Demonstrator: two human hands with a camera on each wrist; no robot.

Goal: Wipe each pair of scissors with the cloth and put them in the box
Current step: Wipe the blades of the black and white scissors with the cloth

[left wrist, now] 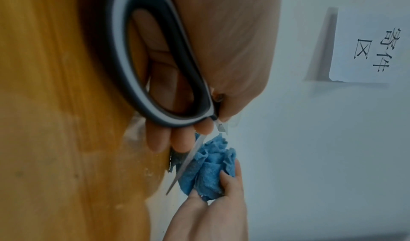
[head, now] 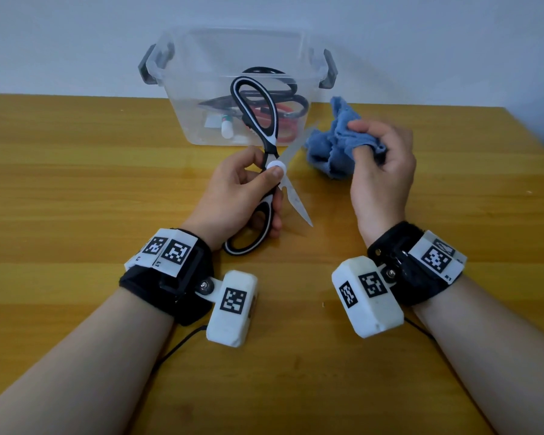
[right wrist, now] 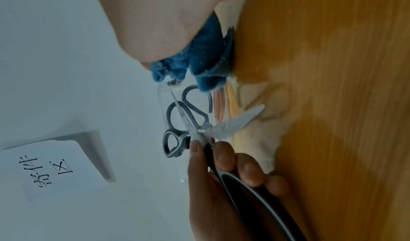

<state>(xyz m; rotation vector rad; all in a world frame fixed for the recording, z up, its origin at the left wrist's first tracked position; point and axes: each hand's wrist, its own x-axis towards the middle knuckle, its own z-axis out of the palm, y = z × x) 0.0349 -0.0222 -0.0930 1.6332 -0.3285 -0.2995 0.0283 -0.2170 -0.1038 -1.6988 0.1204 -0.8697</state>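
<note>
My left hand (head: 248, 189) grips black-and-white scissors (head: 275, 166) by the lower handle loop (left wrist: 155, 69), thumb pressed near the white pivot. The blades (right wrist: 235, 123) stand spread wide apart, one pointing toward me, one toward the cloth. My right hand (head: 380, 164) holds a crumpled blue cloth (head: 336, 142) just right of the upper blade tip; whether cloth and blade touch is unclear. Behind them stands a clear plastic box (head: 239, 51) with grey latches, holding other scissors (head: 277, 102) with black and red handles.
The wooden table (head: 107, 183) ends at a pale wall behind the box. A small white bottle (head: 226, 127) lies inside the box. A white sign with printed characters (right wrist: 48, 169) hangs on the wall. A black cable (head: 176, 346) trails from my left wrist.
</note>
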